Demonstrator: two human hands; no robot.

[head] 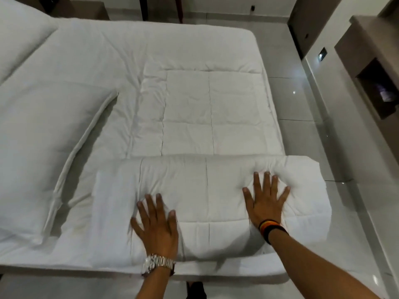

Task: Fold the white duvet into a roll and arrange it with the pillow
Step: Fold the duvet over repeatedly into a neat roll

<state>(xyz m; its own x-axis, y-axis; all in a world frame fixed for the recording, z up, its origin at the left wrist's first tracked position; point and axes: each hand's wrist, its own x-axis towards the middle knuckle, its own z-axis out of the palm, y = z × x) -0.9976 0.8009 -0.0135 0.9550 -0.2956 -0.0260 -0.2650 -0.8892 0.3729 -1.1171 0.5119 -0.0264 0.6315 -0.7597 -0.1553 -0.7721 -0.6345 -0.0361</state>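
A white quilted duvet (207, 108) lies in a folded strip across the bed, and its near end is turned over into a thick roll (207, 190). My left hand (156, 225), with a metal watch on the wrist, presses flat on the roll's left part, fingers spread. My right hand (266, 200), with dark bands on the wrist, presses flat on the roll's right part, also spread. Neither hand grips the fabric. A white pillow (43, 152) lies on the bed to the left of the roll.
The bed (97, 57) has a white cover, and a second pillow (19, 37) lies at its far left corner. To the right are a glossy tiled floor (313, 137) and a brown wall unit (371, 67) with an open niche. The bed's near edge is below my wrists.
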